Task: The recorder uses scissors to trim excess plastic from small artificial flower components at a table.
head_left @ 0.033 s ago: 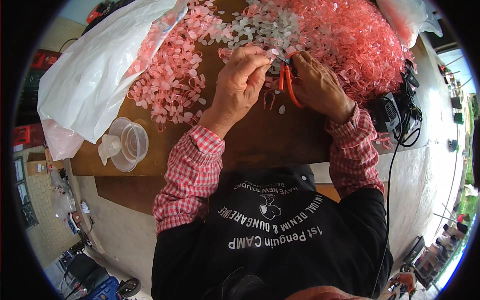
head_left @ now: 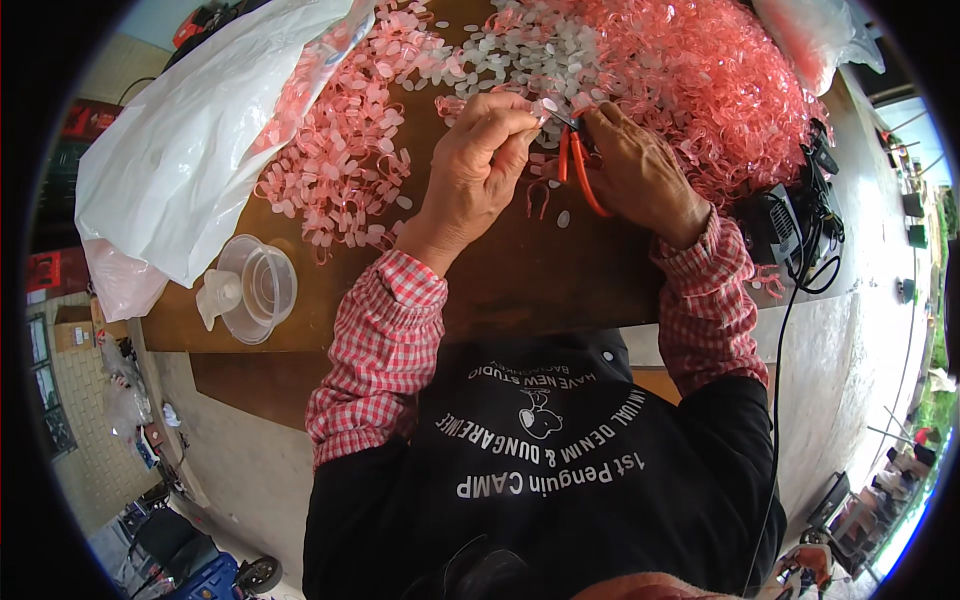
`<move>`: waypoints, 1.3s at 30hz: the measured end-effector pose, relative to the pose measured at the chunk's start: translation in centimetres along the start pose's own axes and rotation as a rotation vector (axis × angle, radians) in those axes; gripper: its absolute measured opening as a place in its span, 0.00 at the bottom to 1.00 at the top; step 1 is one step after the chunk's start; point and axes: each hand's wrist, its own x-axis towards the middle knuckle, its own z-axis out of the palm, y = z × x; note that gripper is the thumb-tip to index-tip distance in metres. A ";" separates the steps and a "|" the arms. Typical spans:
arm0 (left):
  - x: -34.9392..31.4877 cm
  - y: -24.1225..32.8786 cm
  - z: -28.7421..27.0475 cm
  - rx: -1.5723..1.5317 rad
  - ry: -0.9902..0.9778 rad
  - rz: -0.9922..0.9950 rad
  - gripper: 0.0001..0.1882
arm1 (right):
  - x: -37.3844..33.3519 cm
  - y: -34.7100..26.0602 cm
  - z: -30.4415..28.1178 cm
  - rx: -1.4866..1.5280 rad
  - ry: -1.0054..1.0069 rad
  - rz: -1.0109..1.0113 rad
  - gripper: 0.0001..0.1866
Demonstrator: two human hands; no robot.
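Between the fingertips of my left hand (head_left: 480,165) is a small pink plastic piece (head_left: 546,107) with a pale oval tab. My right hand (head_left: 640,170) holds a pair of scissors (head_left: 584,178) by its orange handles. The blades point up and left, and their tips are right at the piece; whether they touch it I cannot tell. Below the scissors a loose pink U-shaped piece (head_left: 538,200) and a pale oval tab (head_left: 563,218) lie on the brown table (head_left: 540,290). Several white oval tabs (head_left: 530,55) are scattered beyond my hands.
A large heap of pink pieces (head_left: 700,90) fills the far right. More pink pieces (head_left: 345,170) spill from a white plastic bag (head_left: 190,150) on the left. A clear plastic tub (head_left: 262,290) sits near the front left edge. A black device with cables (head_left: 790,225) stands at right.
The scissors' orange handles have shifted very slightly in my right hand. My left hand stays in nearly the same place with the pink piece.
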 end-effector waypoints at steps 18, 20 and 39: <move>0.0 -0.2 -0.2 -0.377 0.037 -0.199 0.06 | 0.0 -1.0 -0.3 -0.063 -0.012 0.103 0.22; 0.0 -0.2 -0.1 -0.401 0.061 -0.195 0.06 | 0.0 -1.0 -0.3 -0.047 -0.002 0.092 0.22; -0.2 -1.2 -0.1 -0.243 -0.005 -0.108 0.05 | 0.2 -0.9 -0.5 -0.008 0.004 0.043 0.17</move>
